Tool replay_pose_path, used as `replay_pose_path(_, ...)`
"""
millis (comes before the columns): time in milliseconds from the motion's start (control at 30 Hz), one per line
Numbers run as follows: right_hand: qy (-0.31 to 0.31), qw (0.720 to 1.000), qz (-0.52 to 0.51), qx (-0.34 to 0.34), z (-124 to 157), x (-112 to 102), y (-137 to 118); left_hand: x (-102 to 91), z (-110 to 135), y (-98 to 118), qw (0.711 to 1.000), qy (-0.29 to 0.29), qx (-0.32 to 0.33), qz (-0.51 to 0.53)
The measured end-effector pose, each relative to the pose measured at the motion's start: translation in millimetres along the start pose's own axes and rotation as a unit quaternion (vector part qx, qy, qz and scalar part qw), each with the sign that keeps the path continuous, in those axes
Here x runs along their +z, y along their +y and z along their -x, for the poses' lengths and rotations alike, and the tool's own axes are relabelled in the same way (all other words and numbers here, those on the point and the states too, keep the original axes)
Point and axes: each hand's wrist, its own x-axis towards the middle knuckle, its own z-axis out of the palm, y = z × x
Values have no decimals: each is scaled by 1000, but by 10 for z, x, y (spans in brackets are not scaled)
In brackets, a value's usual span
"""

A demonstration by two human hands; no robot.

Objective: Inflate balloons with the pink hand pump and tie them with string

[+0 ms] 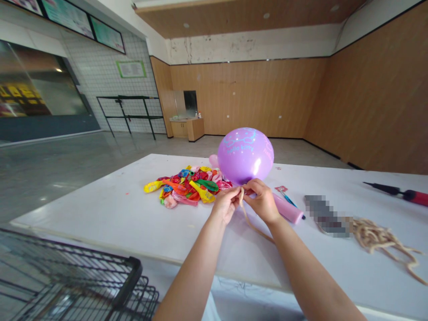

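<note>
An inflated purple balloon with blue "hello kitty" print stands just beyond my hands, its neck end towards me and hidden by my fingers. My left hand is closed, fingertips pinching a beige cord close under the balloon. On the other side my right hand is closed too, its thumb and fingers pinched at the same cord by the balloon's neck. The cord's tail hangs down and runs under my right forearm. Whether a knot is there I cannot tell.
Left of the balloon lies a heap of colourful deflated balloons. To the right are a pink cylinder, a blue pen, a blurred-out object, a cord pile and a black-and-red tool. A black wire cart stands front left.
</note>
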Motion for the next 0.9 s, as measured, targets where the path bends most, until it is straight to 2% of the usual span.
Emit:
replay_pose_path(67, 9, 1000, 5, 6, -2, 8, 6, 16, 11, -1, 1000, -13, -1, 12)
replay_pose_path(133, 11, 1000, -8, 11, -7, 14, 13, 22, 12, 0, 1000, 1, 0, 21)
replay_pose_path(300, 4, 993, -109, 47, -24, 30, 42, -15, -34, 2, 999, 39, -1, 6)
replay_pose_path(433, 6, 976, -182, 120, -42, 41, 67, -47, -66, 6, 1000, 29, -11, 0)
replay_pose_path(600, 15, 935, -268, 233, -84, 7, 9, -32, -58, 19, 999, -4, -29, -17)
replay_pose_path(767, 8, 909, -322, 264, -102, -38, -61, 14, -22, 20, 998, -26, 29, -55)
replay_pose_path(900, 15, 908, -319, 273, -103, -43, -56, 41, 13, 18, 990, -34, 82, -106)
